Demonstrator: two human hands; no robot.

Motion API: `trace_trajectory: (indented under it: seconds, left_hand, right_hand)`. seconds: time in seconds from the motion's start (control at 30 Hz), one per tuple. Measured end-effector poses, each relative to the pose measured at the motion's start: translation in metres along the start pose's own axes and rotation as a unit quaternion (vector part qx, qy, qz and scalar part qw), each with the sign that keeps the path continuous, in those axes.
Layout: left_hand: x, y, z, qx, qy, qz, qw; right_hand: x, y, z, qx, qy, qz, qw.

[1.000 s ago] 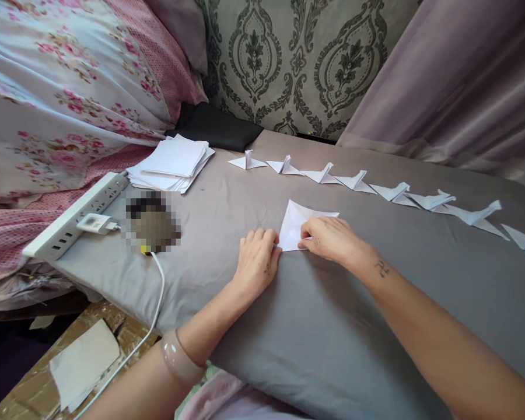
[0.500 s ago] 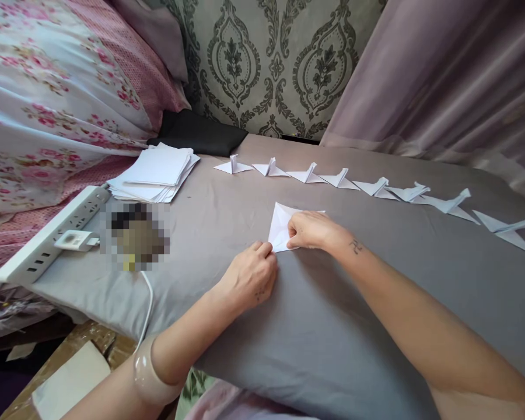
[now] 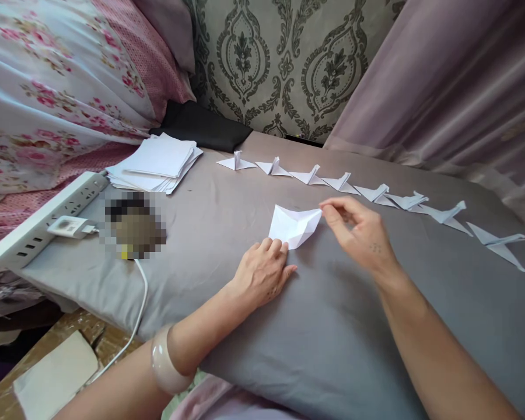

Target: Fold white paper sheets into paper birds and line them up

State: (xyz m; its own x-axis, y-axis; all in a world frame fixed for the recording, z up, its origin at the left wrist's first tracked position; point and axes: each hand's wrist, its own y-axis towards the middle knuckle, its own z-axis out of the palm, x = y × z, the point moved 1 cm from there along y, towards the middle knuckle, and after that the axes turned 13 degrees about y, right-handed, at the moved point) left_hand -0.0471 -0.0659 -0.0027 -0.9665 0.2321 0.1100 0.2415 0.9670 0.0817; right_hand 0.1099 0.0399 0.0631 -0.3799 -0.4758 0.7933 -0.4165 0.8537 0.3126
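Note:
A creased white sheet of paper [image 3: 292, 224] lies on the grey cloth in front of me, its right side lifted off the surface. My right hand [image 3: 357, 233] pinches the paper's far right corner between thumb and fingertips. The fingertips of my left hand [image 3: 265, 271] rest on the near left edge of the same sheet, with the thumb spread out to the side. Beyond the paper, a row of several folded paper birds [image 3: 306, 175] stretches from the back middle to the right.
A stack of white paper [image 3: 157, 163] lies at the back left, in front of a black item [image 3: 205, 125]. Nearer stands a power strip [image 3: 48, 216] with a plugged-in charger [image 3: 70, 226]. A blurred-out object [image 3: 135, 227] and a white cable [image 3: 142, 303] are beside it.
My right hand has moved right and raised the paper's right corner. My left hand has shifted slightly right along the near edge, its thumb now spread away. The view has shifted a little.

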Motion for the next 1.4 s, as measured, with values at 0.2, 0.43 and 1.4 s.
trace_trajectory:
  seconds: [0.2, 0.43, 1.4]
  left_hand:
    - [0.0, 0.001, 0.001, -0.011, -0.005, -0.005, 1.0]
    - [0.0, 0.003, 0.0, -0.014, 0.018, -0.009, 1.0]
    - [-0.006, -0.023, 0.002, -0.013, -0.053, -0.048, 0.997]
  right_hand:
    - [-0.041, -0.041, 0.017, 0.02, -0.028, 0.114, 0.993]
    - [-0.04, -0.051, 0.039, 0.065, -0.019, 0.067, 0.995]
    - [-0.03, -0.068, 0.045, 0.136, -0.232, -0.085, 0.96]
